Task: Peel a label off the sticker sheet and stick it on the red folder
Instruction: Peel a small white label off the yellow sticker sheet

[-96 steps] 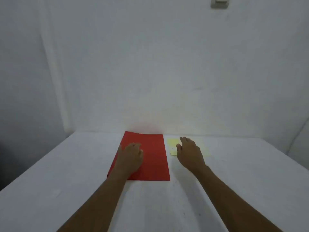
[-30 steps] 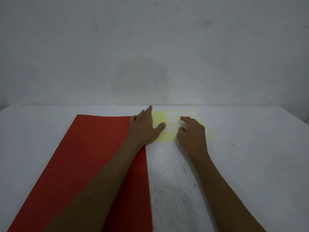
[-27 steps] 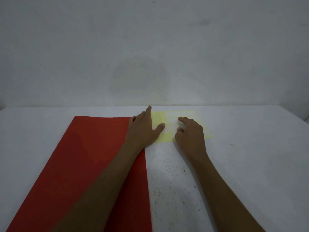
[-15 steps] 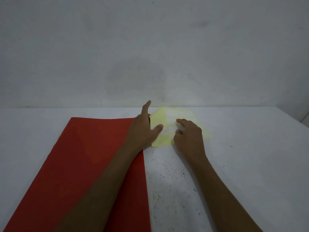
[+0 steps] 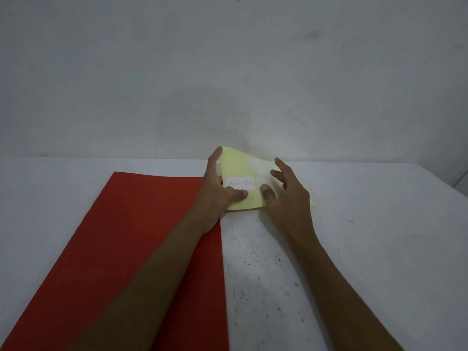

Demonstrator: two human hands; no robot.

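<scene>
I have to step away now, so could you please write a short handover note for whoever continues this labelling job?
Left hand: holds the yellow sticker sheet, far edge lifted off the table, thumb just below the white label.
Right hand: fingers spread open on the sheet's right side, no grip on anything.
Red folder: flat, left of the sheet, no label on it.
Done: sheet picked up.
Left: peel the label, stick it on the folder.

bare grey wall (image 5: 228, 72), speckled white table (image 5: 354, 262), dim light
</scene>
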